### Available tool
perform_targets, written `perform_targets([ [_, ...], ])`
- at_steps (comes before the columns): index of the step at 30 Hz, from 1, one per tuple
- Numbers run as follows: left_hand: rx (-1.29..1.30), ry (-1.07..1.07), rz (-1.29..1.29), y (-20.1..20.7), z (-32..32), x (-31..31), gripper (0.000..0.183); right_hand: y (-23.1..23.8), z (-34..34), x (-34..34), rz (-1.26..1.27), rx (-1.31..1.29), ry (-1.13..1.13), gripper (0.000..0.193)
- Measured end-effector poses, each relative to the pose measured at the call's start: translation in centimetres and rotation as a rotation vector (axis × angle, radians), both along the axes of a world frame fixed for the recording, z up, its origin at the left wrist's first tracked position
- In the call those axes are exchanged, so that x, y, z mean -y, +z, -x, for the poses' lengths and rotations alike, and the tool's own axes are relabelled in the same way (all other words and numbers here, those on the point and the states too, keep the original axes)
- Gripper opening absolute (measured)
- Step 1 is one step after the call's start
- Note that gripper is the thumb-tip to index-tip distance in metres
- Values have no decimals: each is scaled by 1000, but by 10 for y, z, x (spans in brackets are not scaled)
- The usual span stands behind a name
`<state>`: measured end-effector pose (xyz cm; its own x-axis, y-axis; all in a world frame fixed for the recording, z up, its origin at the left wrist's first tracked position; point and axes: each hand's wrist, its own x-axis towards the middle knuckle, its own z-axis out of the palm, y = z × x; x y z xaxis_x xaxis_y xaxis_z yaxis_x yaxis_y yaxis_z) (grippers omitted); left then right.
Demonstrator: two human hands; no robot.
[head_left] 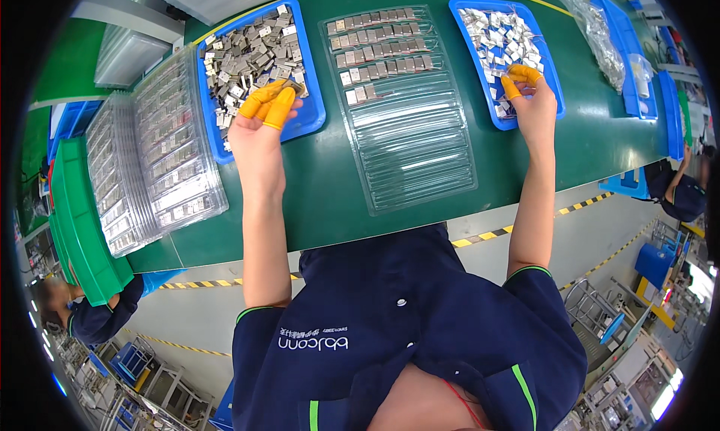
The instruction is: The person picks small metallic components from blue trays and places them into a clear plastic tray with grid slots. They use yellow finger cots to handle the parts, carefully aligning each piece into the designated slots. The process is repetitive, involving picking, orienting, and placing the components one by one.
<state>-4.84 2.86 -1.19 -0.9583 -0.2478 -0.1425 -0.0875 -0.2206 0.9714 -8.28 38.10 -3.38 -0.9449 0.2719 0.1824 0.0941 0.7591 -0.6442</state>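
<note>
Yellow finger cots cover fingers of both my hands. My left hand point(262, 120), over the near right corner of a blue tray point(319, 105), pinches a small grey metal part point(293, 88). That tray is heaped with similar grey metal parts point(259, 52). Above the other blue tray point(556, 79), my right hand point(534, 101) has its thumb and fingers closed together; what they hold is too small to make out. Small white connectors point(502, 37) with thin wires fill that tray. Between the trays lies a clear slotted plastic tray point(412, 146), its far rows holding grey-and-white parts point(382, 41).
Stacked clear trays with parts point(161, 146) lie at the left, beside a green bin point(82, 221). A clear plastic bag point(592, 37) and more blue trays point(626, 56) are at the right. The green table's point(322, 228) front edge runs before me. Other people sit at both sides.
</note>
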Motion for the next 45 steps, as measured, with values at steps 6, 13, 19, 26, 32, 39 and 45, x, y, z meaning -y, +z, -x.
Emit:
perform_targets([
  [6,25,-45,-78,4,-7,-20,30,-2,0,-13,48,-56,-19,24],
  [13,124,-366,21,10,-15,-22,26,9,-5,0,351,-259,-3,21],
  [19,80,-345,-82,8,-21,-41,23,26,-24,44,648,-112,229,19],
  [26,-36,-276,-29,-3,-22,-52,25,27,-42,120,714,-20,313,23],
  [32,-22,-197,-29,-4,-26,-54,24,31,-46,142,1143,91,284,20],
  [39,-15,-152,-104,-10,-32,-59,26,32,-52,151,1254,51,245,19],
  [45,-100,-121,-17,-12,-33,-61,27,31,-56,148,1238,95,243,24],
])
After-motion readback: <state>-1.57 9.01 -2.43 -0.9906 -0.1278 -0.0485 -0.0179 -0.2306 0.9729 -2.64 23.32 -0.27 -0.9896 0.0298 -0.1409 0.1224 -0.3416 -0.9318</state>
